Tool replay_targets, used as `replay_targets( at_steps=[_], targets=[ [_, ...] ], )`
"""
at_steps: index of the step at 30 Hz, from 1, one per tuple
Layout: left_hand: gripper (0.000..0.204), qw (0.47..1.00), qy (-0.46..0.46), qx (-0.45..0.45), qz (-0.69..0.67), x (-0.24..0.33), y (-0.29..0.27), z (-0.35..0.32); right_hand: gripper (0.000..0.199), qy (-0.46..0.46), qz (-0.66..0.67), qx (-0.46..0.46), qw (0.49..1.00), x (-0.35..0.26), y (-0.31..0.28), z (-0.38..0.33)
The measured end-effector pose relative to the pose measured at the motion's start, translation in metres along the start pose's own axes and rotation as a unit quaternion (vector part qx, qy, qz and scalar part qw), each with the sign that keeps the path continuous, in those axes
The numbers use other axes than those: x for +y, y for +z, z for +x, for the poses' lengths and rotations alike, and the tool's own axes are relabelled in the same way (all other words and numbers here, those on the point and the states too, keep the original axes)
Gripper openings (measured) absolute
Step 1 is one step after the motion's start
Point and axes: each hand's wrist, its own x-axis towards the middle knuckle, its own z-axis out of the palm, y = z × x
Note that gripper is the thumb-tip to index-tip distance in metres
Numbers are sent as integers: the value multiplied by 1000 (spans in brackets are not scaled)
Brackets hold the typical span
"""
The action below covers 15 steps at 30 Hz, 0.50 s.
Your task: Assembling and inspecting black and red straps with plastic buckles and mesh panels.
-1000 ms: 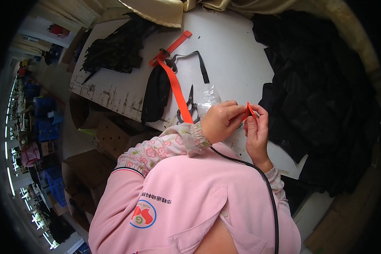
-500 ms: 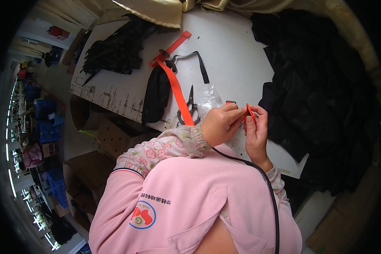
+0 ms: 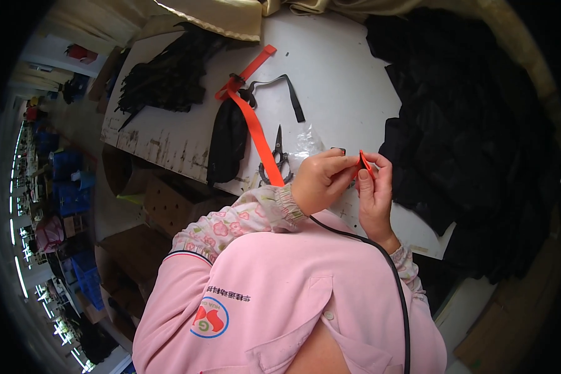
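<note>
A bright orange webbing strap runs over the table and passes out of sight behind my left wrist. Its folded orange end shows between my hands, with something dark inside the fold. My left hand pinches at the left side of this end, its fingertips partly hidden. My right hand grips the fold between thumb and fingers. A small dark piece with orange sits just beyond my left fingers; I cannot tell whether it is a buckle. Black-handled scissors lie left of my hands, beside crumpled clear plastic.
A black pouch with a black strap lies on the white table. Dark strips are heaped at the far left, and a large pile of black fabric covers the right. A black cable crosses my front.
Both hands stay at the orange fold, which my fingers have shifted slightly and now show edge-on more. The whole view has moved a little; the things on the table lie as before.
</note>
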Motion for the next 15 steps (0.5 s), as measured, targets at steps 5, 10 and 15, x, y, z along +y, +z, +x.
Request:
replay_targets(
  at_steps=[5,10,15],
  targets=[
    [22,994,-77,14,-71,2,0,0,27,1,-15,-14,1000,6,-2,2],
    [25,999,-46,16,-24,0,0,-3,27,9,-25,-10,1000,1,-2,-1],
    [31,999,39,17,33,3,2,-5,27,14,-14,-7,1000,-6,-3,-5]
  ],
)
